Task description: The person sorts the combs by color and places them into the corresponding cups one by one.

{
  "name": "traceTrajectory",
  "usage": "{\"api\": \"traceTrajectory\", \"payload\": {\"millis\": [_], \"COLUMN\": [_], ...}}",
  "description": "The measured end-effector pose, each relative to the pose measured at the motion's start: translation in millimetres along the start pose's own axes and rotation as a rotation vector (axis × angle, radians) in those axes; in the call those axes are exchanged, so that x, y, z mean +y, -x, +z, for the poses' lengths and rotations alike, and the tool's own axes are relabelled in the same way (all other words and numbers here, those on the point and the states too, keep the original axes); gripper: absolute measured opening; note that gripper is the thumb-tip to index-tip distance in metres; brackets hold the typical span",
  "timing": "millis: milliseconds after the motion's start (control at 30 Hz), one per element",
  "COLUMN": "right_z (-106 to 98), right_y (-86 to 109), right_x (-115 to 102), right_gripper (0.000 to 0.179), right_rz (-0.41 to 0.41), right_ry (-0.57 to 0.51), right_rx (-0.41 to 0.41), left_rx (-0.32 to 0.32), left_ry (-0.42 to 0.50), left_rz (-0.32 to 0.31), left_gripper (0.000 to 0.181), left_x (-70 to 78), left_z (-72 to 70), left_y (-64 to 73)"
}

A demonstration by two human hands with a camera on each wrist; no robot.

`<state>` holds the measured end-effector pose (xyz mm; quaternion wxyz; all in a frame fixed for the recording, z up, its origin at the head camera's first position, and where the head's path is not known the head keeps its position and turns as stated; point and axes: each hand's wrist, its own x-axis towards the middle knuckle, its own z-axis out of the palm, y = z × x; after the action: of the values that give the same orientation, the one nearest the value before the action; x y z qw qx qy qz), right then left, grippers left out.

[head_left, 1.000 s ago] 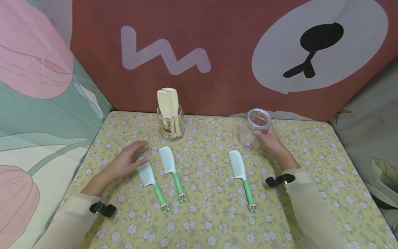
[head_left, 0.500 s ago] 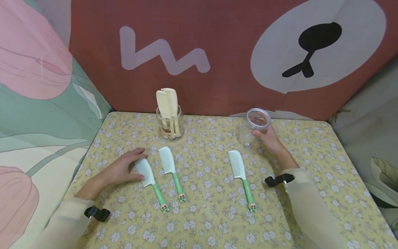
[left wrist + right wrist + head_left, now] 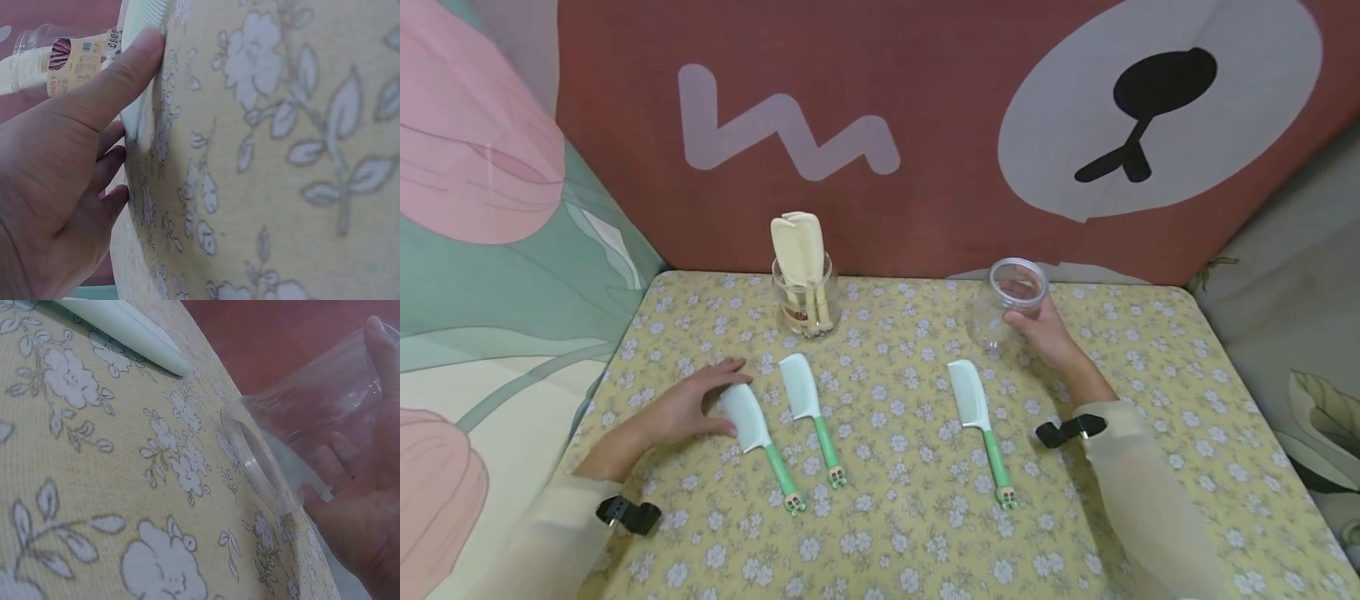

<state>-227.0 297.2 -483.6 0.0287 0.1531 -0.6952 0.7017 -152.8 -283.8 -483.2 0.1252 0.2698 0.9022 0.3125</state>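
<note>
On the left, a pale mint comb with a green handle lies flat. My left hand takes its broad head between thumb and fingers. In the left wrist view, the thumb lies on the comb's ribbed teeth and the fingertips meet the lower edge. My right hand grips a clear plastic jar from its right side, the jar tilted on the table with its open mouth up. Two similar combs lie nearby: one comb just right of the left hand's comb, another comb in front of the jar.
A second clear jar at the back left holds several cream combs upright. The table has a yellow floral cloth, and a red-brown printed backdrop rises behind its far edge.
My left hand has moved down and slightly left, bringing thumb and fingers around the leftmost comb's head. My right hand stays on the jar. The head view has shifted slightly.
</note>
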Motion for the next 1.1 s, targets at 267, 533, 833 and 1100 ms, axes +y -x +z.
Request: {"api": "traceTrajectory", "payload": {"millis": [267,533,833,1100], "right_z": [0.9,2.3,3.4,2.0], "right_y": [-0.6,-1.4,0.6,0.9], "right_x": [-0.2,0.8,-1.6,-1.5], "right_gripper": [0.074,0.075,0.073,0.073], "right_rz": [-0.011,-0.004,-0.005,0.001], "right_ry": [-0.011,-0.032,-0.045,-0.041], "right_rx": [0.009,0.005,0.010,0.008], "left_rx": [0.010,0.032,0.103,0.236], "left_ry": [0.056,0.171,0.437,0.579], "left_rz": [-0.076,-0.076,-0.102,-0.193], "left_gripper": [0.050,0.040,0.018,0.020], "left_x": [5.3,8.0,12.4,23.9], "left_z": [-3.8,-13.0,-23.4,-26.8], "left_y": [-6.1,-4.2,1.2,1.7]}}
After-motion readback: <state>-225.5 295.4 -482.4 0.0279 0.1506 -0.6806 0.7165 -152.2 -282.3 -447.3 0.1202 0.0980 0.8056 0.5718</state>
